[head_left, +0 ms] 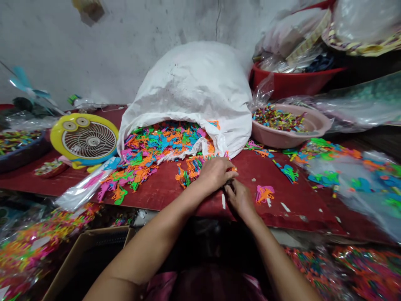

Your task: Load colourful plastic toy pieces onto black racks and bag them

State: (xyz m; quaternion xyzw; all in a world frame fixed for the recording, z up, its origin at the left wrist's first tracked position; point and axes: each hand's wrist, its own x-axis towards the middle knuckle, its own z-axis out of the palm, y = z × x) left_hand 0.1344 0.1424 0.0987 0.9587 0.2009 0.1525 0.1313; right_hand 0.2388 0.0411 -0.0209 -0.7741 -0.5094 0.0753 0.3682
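Observation:
My left hand (216, 172) curls over the end of a row of small colourful plastic pieces (189, 170) lined up on the red tabletop. Bits of orange and pink plastic show around its closed fingers. Close against it, my right hand (240, 197) is pinched shut; whatever lies between its fingers is hidden. Behind both hands a large white sack (194, 79) lies with its mouth towards me, and a heap of bright plastic figures (166, 140) spills out. A pink and orange pair of figures (265, 193) lies right of my right hand.
A yellow fan (89, 140) stands left of the sack. At right are a pink basin (288, 136) of small coloured parts and a clear plastic bag (354, 184) with figures on it. An open cardboard box (67, 261) sits below the table's front edge, among bagged pieces.

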